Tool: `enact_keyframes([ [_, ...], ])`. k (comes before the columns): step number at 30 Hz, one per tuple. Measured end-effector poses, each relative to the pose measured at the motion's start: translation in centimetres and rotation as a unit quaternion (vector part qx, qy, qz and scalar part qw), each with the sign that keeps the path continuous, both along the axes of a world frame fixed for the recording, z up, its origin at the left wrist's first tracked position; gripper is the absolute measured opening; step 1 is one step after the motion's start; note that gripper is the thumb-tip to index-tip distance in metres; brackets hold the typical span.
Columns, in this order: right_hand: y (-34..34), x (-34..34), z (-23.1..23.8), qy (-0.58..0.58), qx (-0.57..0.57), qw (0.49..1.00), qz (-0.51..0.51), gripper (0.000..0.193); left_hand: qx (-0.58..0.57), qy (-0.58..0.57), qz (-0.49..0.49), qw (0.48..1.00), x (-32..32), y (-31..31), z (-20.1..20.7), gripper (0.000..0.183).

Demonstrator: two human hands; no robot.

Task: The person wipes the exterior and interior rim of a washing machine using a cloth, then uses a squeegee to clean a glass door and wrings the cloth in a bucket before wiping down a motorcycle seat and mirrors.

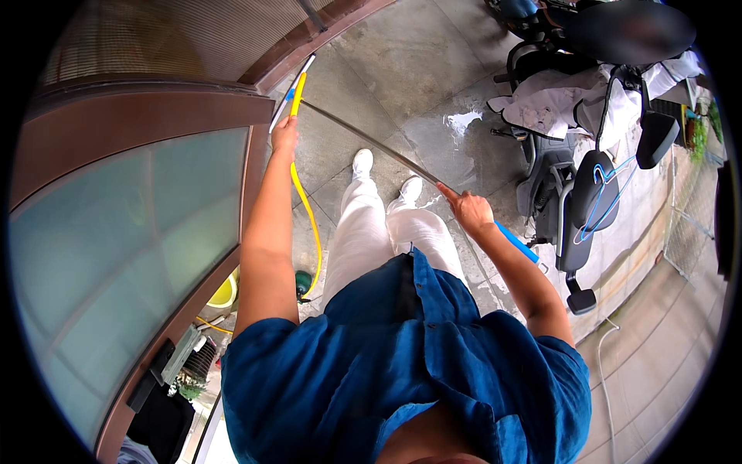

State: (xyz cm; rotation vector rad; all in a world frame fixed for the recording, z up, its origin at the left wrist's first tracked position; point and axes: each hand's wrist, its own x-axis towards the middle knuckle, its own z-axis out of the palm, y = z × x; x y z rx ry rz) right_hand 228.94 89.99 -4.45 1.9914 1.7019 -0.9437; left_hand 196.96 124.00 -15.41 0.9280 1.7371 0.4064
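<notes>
In the head view, my left fingers (287, 128) are clamped around a bright yellow flexible hose (309, 209) just below its free end, presumably because a hold that close lets me aim the end. The hose's remaining length curves down beside my forearm toward a dark green rounded object (304, 283), too small to identify.

My right fingers (452, 195) are closed on a long, thin greyish pole (363, 138), the index finger lying along it, probably to steady its direction. Behind them sticks out its smooth blue handle (516, 241); at the far end is a narrow pale bar-shaped head (277, 114) with a blue joint, near the brown door frame (256, 166). The hose's end overlaps that head from my viewpoint; whether they touch, I cannot tell. To my right, a black and grey scooter (550, 174) stands well apart from the head.
</notes>
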Motion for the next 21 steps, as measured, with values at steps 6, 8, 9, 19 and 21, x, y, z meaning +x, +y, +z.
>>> enact_keyframes([
  [6,3.7,-0.3,8.2,-0.044,-0.034,0.997,0.056,0.065,-0.013,-0.065,0.05,0.997,-2.8,3.4,-0.9,0.021],
  [8,6.2,-1.0,9.9,-0.052,-0.016,0.996,0.073,0.062,-0.02,-0.072,0.066,0.995,-3.7,4.6,-1.8,0.02],
  [9,8.1,-1.6,10.1,-0.055,-0.017,0.996,0.072,0.062,-0.035,-0.068,0.059,0.995,-3.7,5.2,-2.1,0.02],
  [19,20.6,2.2,14.2,-0.066,0.032,0.997,0.015,0.039,-0.075,-0.047,0.025,0.996,-6.2,7.8,-3.6,0.022],
  [21,21.1,4.1,15.2,-0.042,0.068,0.996,-0.028,0.036,-0.076,-0.05,0.029,0.995,-6.3,7.9,-3.2,0.023],
])
